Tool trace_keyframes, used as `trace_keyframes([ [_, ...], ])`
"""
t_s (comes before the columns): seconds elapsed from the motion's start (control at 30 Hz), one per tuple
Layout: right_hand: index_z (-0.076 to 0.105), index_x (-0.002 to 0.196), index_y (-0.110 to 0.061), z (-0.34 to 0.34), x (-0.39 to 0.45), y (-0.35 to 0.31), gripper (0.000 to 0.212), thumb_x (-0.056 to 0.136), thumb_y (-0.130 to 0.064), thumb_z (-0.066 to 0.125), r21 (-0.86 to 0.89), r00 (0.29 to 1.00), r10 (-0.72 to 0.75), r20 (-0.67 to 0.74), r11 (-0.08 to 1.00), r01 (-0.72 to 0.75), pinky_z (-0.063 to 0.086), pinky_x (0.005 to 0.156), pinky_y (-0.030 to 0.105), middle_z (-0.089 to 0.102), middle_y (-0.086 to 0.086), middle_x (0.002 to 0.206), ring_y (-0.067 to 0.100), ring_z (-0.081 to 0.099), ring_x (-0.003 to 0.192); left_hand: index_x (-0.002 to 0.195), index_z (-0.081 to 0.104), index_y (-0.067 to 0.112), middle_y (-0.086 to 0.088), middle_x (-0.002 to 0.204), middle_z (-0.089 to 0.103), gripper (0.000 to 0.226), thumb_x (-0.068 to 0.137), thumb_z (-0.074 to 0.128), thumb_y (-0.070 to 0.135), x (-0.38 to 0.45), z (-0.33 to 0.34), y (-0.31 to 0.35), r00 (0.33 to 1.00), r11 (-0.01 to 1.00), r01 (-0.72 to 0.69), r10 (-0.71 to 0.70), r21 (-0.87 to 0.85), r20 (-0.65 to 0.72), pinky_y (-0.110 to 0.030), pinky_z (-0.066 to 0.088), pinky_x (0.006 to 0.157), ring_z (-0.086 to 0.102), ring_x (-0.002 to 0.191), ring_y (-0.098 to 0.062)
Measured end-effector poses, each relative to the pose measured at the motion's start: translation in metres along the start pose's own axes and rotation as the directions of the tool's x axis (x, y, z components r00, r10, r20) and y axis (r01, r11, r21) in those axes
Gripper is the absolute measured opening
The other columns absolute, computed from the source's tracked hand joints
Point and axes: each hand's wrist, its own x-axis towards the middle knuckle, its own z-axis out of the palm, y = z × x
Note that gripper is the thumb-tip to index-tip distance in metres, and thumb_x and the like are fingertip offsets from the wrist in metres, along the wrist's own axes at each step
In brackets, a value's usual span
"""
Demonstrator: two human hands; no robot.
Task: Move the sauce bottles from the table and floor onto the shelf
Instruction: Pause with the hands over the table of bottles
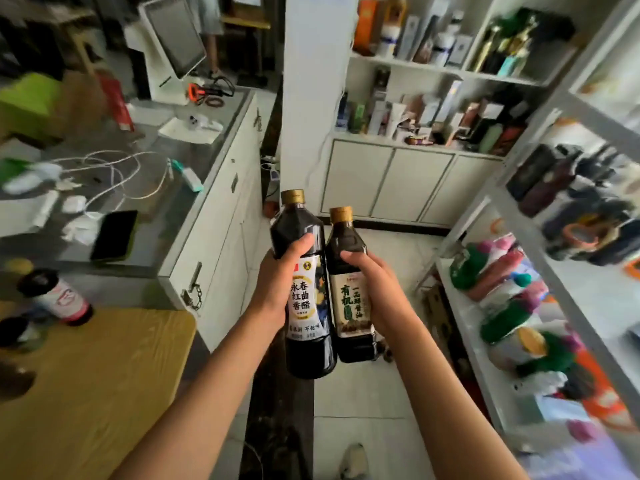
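Here the room is a small shop corner with a pale tiled floor (374,403) crossed by a dark stone strip. At lower left stands a yellow wood-grain table (104,375) with a rounded corner; on its far edge sit a dark bottle with a red-and-white label (57,296) and other dark bottles, blurred. Beyond it runs a white counter with a grey glossy top (194,168), carrying white tangled cables (114,174), a black phone in a green case (114,235) and a white tilted screen terminal (169,46). On the right rises a white metal shelf (519,216), its tiers packed with dark bottles and bright soft packets, smeared by motion. At the back, white cupboards with open shelving hold boxes and bottles.

Both task things are in the air over the floor, between the table and the shelf, upright and touching side by side. The left hand (277,282) wraps the taller dark glossy bottle with a gold cap and white label (304,282), thumb across its shoulder, the grip curled round the body. The right hand (377,289) clasps the shorter dark bottle with a gold cap and beige label (349,282), fingers bent round its right side, the index tip on the shoulder. Both forearms reach forward, bare.
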Motion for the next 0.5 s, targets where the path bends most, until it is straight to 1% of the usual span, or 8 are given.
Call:
trace_keyframes([
  [0.07, 0.072, 0.102, -0.012, -0.035, -0.008, -0.016, 0.019, 0.086, -0.022, 0.069, 0.036, 0.998, -0.034, -0.061, 0.999, 0.037, 0.055, 0.077, 0.042, 0.073, 0.017, 0.092, 0.032, 0.069, 0.080, 0.117, 0.064, 0.008, -0.022, 0.108, 0.070, 0.066, 0.066, 0.077, 0.048, 0.007, 0.040, -0.008, 0.998, 0.999, -0.024, 0.021, 0.034, 0.065, -0.051, 0.054, 0.084, 0.068, 0.098, -0.041],
  [0.13, 0.072, 0.103, -0.012, -0.067, -0.014, -0.032, 0.017, 0.089, -0.020, 0.066, 0.048, 0.991, -0.071, -0.117, 0.996, 0.077, 0.056, 0.078, 0.044, 0.073, 0.019, 0.096, 0.034, 0.069, 0.082, 0.114, 0.066, 0.010, -0.019, 0.105, 0.072, 0.064, 0.065, 0.076, 0.049, 0.011, 0.080, -0.014, 0.992, 0.997, -0.034, 0.026, 0.067, 0.120, -0.050, 0.056, 0.083, 0.069, 0.096, -0.039],
  [0.2, 0.072, 0.103, -0.013, -0.105, -0.018, -0.049, 0.017, 0.089, -0.021, 0.066, 0.051, 0.977, -0.115, -0.177, 0.991, 0.126, 0.055, 0.081, 0.048, 0.072, 0.021, 0.098, 0.035, 0.069, 0.084, 0.111, 0.068, 0.012, -0.018, 0.103, 0.072, 0.061, 0.064, 0.077, 0.050, 0.018, 0.123, -0.021, 0.982, 0.995, -0.031, 0.013, 0.093, 0.190, -0.051, 0.055, 0.085, 0.070, 0.094, -0.039],
  [0.3, 0.073, 0.098, -0.014, -0.158, -0.027, -0.071, 0.012, 0.090, -0.020, 0.066, 0.070, 0.948, -0.173, -0.266, 0.978, 0.198, 0.055, 0.081, 0.047, 0.073, 0.018, 0.092, 0.034, 0.069, 0.081, 0.112, 0.067, 0.011, -0.020, 0.103, 0.072, 0.062, 0.065, 0.075, 0.051, 0.026, 0.186, -0.031, 0.951, 0.992, -0.029, -0.011, 0.126, 0.309, -0.051, 0.055, 0.086, 0.070, 0.093, -0.039],
  [0.4, 0.070, 0.104, -0.009, -0.213, -0.039, -0.096, 0.016, 0.091, -0.018, 0.066, 0.100, 0.918, -0.209, -0.337, 0.962, 0.255, 0.057, 0.080, 0.047, 0.073, 0.019, 0.093, 0.034, 0.070, 0.081, 0.112, 0.067, 0.012, -0.023, 0.106, 0.070, 0.060, 0.069, 0.074, 0.052, 0.032, 0.251, -0.046, 0.912, 0.990, -0.033, -0.027, 0.138, 0.410, -0.058, 0.053, 0.089, 0.068, 0.096, -0.043],
  [0.5, 0.068, 0.107, -0.006, -0.263, -0.047, -0.116, 0.023, 0.089, -0.021, 0.069, 0.085, 0.886, -0.246, -0.392, 0.950, 0.301, 0.059, 0.078, 0.045, 0.073, 0.021, 0.097, 0.035, 0.071, 0.082, 0.111, 0.068, 0.010, -0.025, 0.107, 0.069, 0.061, 0.069, 0.074, 0.054, 0.035, 0.313, -0.057, 0.892, 0.990, -0.018, -0.047, 0.140, 0.449, -0.058, 0.051, 0.090, 0.066, 0.099, -0.046],
])
